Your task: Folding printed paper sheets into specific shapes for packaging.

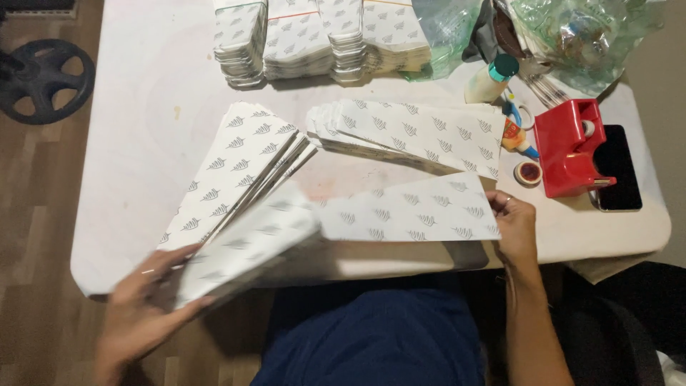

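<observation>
A long white paper sheet (400, 213) printed with small grey leaf marks lies across the table's front edge. My right hand (516, 227) pinches its right end. My left hand (143, 304) holds the blurred, folded left end (246, 246) of the sheet near the table's front left corner. Just behind that end lies a fanned pile of the same printed sheets (239, 161). A second pile of flat sheets (421, 132) rests further back, toward the right.
Stacks of folded printed paper pieces (314, 39) stand at the back of the white table (136, 93). A red tape dispenser (568, 146), dark phone (618, 168), glue bottle (491, 77), small tape roll (529, 173) and plastic bags (579, 36) crowd the right. A weight plate (44, 78) lies on the floor.
</observation>
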